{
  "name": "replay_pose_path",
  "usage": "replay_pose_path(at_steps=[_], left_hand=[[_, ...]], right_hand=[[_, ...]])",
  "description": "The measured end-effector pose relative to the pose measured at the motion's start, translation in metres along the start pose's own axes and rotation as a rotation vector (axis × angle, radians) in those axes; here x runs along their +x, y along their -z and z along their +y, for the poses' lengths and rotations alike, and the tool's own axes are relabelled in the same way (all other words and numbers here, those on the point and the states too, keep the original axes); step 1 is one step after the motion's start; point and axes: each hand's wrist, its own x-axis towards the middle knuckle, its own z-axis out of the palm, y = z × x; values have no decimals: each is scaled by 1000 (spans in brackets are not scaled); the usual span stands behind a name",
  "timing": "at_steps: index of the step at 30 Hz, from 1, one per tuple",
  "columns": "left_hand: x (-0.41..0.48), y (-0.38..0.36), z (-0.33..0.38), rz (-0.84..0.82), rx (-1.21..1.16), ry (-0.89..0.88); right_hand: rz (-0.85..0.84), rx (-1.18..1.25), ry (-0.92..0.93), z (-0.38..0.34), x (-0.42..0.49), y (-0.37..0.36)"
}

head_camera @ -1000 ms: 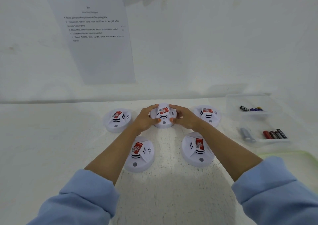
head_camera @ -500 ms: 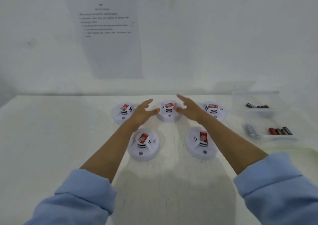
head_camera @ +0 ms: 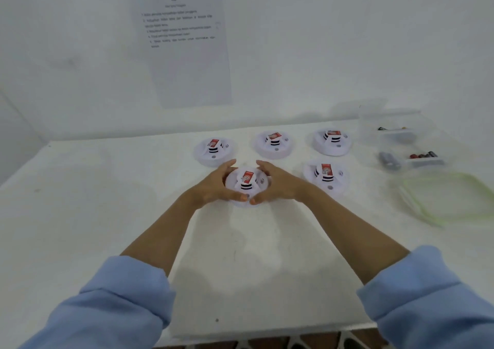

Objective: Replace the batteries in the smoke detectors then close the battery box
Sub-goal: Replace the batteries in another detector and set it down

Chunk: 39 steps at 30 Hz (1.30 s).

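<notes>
Head view, white table (head_camera: pixel 80 215), white wall (head_camera: pixel 347 41), printed sheet (head_camera: pixel 192 76), gripped smoke detector (head_camera: pixel 247 180)

Counter (head_camera: pixel 101 223): white, spread out before you.
Back row: three smoke detectors (head_camera: pixel 274 145) side by side.
Front row: your front-left detector (head_camera: pixel 247 181), front-right detector (head_camera: pixel 326 176).
Right side: clear battery box (head_camera: pixel 369 137), green-rimmed lid (head_camera: pixel 449 201) nearer you.
</notes>
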Motion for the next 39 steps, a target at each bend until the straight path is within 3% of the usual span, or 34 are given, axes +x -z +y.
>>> replay_pose_path(at_steps=[7,11,19,25,30,32,36,39], left_hand=[[9,-2,15,52,81,-28],[14,-21,39,32,134,-81],[10,-24,55,33,54,-175],[59,-66,122,22,4,-293],[105,-136,174,64,-292,-400],[124,-166,188,79,-395,-425],[148,-208,204,62,-445,-434],[158,-225,210,125,-426,-437]], right_hand=[[112,-22,70,-16,-5,4],[186,23,57,9,-15,21],[171,351,178,8,-28,31],[187,380,266,25,-62,127],[244,746,240,70,-86,209],[244,706,170,93,-95,235],[91,716,99,129,-100,261],[160,795,146,142,-98,278]])
